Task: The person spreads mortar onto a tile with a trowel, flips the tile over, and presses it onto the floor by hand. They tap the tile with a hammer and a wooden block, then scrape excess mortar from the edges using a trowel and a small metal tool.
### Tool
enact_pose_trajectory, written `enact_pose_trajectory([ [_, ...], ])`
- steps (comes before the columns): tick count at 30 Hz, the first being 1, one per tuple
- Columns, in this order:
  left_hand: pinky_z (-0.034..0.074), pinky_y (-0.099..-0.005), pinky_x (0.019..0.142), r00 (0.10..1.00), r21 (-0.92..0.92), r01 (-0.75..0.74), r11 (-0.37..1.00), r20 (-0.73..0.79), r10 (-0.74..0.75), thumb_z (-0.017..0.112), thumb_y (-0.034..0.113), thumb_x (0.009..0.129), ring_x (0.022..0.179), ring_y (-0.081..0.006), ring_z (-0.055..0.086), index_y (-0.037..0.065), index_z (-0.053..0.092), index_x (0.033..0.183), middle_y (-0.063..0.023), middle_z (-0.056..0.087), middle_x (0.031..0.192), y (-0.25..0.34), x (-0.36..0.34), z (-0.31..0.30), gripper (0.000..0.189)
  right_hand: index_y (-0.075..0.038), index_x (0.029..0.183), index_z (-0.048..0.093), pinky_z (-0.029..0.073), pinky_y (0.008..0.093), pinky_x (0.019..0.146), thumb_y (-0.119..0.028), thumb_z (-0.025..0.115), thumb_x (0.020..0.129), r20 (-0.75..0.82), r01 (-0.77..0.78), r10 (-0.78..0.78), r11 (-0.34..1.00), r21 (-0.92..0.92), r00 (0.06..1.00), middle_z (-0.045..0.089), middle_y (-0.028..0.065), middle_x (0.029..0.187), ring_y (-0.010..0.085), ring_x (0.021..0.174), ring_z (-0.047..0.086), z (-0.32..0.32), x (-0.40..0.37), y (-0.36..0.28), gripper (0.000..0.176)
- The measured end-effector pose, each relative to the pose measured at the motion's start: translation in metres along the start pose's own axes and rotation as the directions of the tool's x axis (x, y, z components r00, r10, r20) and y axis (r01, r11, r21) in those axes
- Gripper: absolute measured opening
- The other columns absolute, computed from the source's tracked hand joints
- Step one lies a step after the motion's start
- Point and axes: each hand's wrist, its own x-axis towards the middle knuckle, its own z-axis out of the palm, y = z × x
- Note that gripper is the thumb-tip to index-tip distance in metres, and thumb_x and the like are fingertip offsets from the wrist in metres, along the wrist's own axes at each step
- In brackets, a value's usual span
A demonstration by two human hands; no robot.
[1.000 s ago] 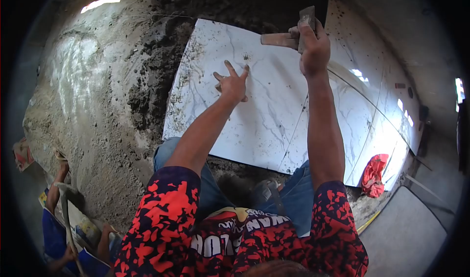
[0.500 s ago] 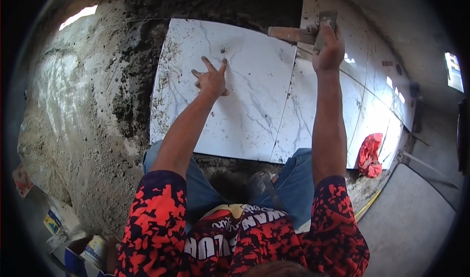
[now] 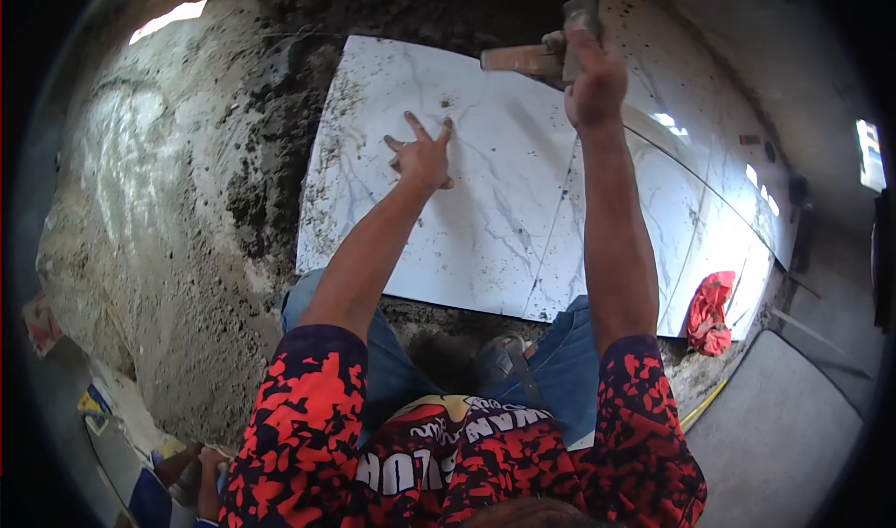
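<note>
Against the view half a second ago, the right hand [image 3: 597, 85] now sits further toward 9 o'clock relative to the marbled tile [image 3: 476, 183], bringing the hammer-like tool [image 3: 581, 38] over the tile's 1 o'clock corner. That hand is clenched round the tool's blocky head, its handle pointing to 9 o'clock; whether the tool touches the tile cannot be told. The left hand [image 3: 425, 162] keeps its place near the tile's middle, gripping nothing, fingers spread over the surface. The tile lies centrally, crumbs scattered along its 9 o'clock side, with dark, rough mortar [image 3: 264, 145] beyond that edge and neighbouring tiles [image 3: 644, 183] toward 3 o'clock. Between 3 and 4 o'clock lies a crumpled red bag [image 3: 711, 313], its contents hidden. Another person [image 3: 210, 481] shows partly between 7 and 8 o'clock.
</note>
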Motion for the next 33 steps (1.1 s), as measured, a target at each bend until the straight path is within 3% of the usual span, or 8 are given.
enact_pose_trajectory([
  [4, 0.033, -0.0661, 0.097, 1.0, -0.026, 0.013, 1.0, 0.018, -0.012, 0.084, 0.044, 0.058, 0.098, -0.0566, 0.056, 0.028, 0.008, 0.149, -0.0407, 0.005, 0.144, 0.0, -0.004, -0.006, 0.12, 0.005, 0.101, 0.06, 0.045, 0.0271, 0.06, -0.024, 0.064, 0.083, 0.1, -0.049, 0.086, 0.945, -0.325, 0.991, 0.061, 0.0065, 0.08, 0.0129, 0.069, 0.057, 0.024, 0.007, 0.037, 0.035],
  [9, 0.031, -0.0674, 0.098, 0.999, -0.06, 0.023, 0.998, 0.051, -0.02, 0.085, 0.042, 0.057, 0.102, -0.0566, 0.054, 0.028, 0.008, 0.149, -0.0408, 0.004, 0.144, -0.002, -0.002, 0.002, 0.121, 0.002, 0.099, 0.059, 0.046, 0.0264, 0.068, -0.022, 0.061, 0.085, 0.155, -0.033, 0.037, 0.999, -0.026, 0.987, 0.059, 0.0067, 0.086, 0.0134, 0.078, 0.057, 0.078, -0.014, 0.021, 0.029],
  [11, 0.028, -0.0675, 0.1, 1.0, -0.025, 0.03, 0.999, -0.003, -0.031, 0.085, 0.043, 0.057, 0.102, -0.0573, 0.054, 0.028, 0.008, 0.149, -0.0405, 0.004, 0.144, -0.001, -0.001, 0.001, 0.121, 0.008, 0.106, 0.059, 0.046, 0.0273, 0.067, -0.028, 0.062, 0.083, 0.225, 0.076, 0.017, 0.913, -0.4, 0.974, 0.063, 0.0085, 0.081, 0.0141, 0.072, 0.058, 0.091, -0.006, 0.045, 0.042],
  [16, 0.043, -0.0645, 0.089, 0.997, -0.093, 0.018, 0.995, 0.078, -0.011, 0.085, 0.036, 0.06, 0.118, -0.0666, 0.031, 0.031, 0.012, 0.148, -0.0362, -0.004, 0.147, -0.003, 0.005, -0.001, 0.115, 0.003, 0.103, 0.06, 0.045, 0.0255, 0.067, -0.023, 0.06, 0.086, 0.292, 0.017, 0.002, 0.998, -0.063, 0.956, 0.061, 0.0063, 0.084, 0.0119, 0.076, 0.056, 0.135, -0.02, 0.019, 0.032],
  [19, 0.044, -0.0649, 0.087, 0.995, -0.137, 0.065, 0.988, 0.082, -0.054, 0.085, 0.035, 0.06, 0.118, -0.0689, 0.027, 0.03, 0.012, 0.148, -0.0374, -0.005, 0.146, -0.003, -0.007, -0.01, 0.115, 0.003, 0.106, 0.059, 0.045, 0.025, 0.069, -0.023, 0.06, 0.086, 0.306, 0.119, -0.001, 0.922, -0.368, 0.952, 0.061, 0.0069, 0.084, 0.0122, 0.076, 0.057, 0.15, -0.013, 0.077, 0.033],
  [24, 0.051, -0.0596, 0.078, 1.0, -0.019, 0.017, 1.0, 0.018, -0.017, 0.084, 0.042, 0.059, 0.117, -0.07, 0.026, 0.029, 0.01, 0.149, -0.0385, -0.003, 0.146, -0.004, 0.01, 0.002, 0.117, 0.005, 0.112, 0.06, 0.047, 0.0319, 0.076, -0.031, 0.063, 0.082, 0.314, -0.006, 0.033, 0.996, -0.087, 0.949, 0.066, 0.0145, 0.09, 0.0215, 0.08, 0.061, 0.175, -0.038, 0.038, 0.047],
  [30, 0.054, -0.0548, 0.074, 0.996, 0.086, -0.004, 0.996, -0.083, 0.011, 0.081, 0.049, 0.06, 0.114, -0.0676, 0.034, 0.03, 0.008, 0.149, -0.0377, 0.0, 0.146, -0.001, 0.031, 0.03, 0.117, 0.006, 0.111, 0.059, 0.048, 0.0287, 0.066, -0.03, 0.063, 0.084, 0.347, 0.073, 0.02, 0.964, -0.255, 0.938, 0.064, 0.0085, 0.081, 0.0138, 0.073, 0.059, 0.175, -0.028, 0.063, 0.045],
  [33, 0.043, -0.067, 0.086, 0.998, -0.194, 0.011, 0.981, -0.051, -0.021, 0.082, 0.047, 0.06, 0.123, -0.0669, 0.022, 0.029, 0.013, 0.149, -0.0363, 0.004, 0.147, -0.008, 0.003, 0.009, 0.113, -0.001, 0.099, 0.061, 0.046, 0.0264, 0.07, -0.024, 0.059, 0.087, 0.293, 0.095, -0.032, 0.975, -0.203, 0.956, 0.063, 0.0046, 0.083, 0.0108, 0.075, 0.058, 0.147, -0.034, 0.034, 0.027],
])
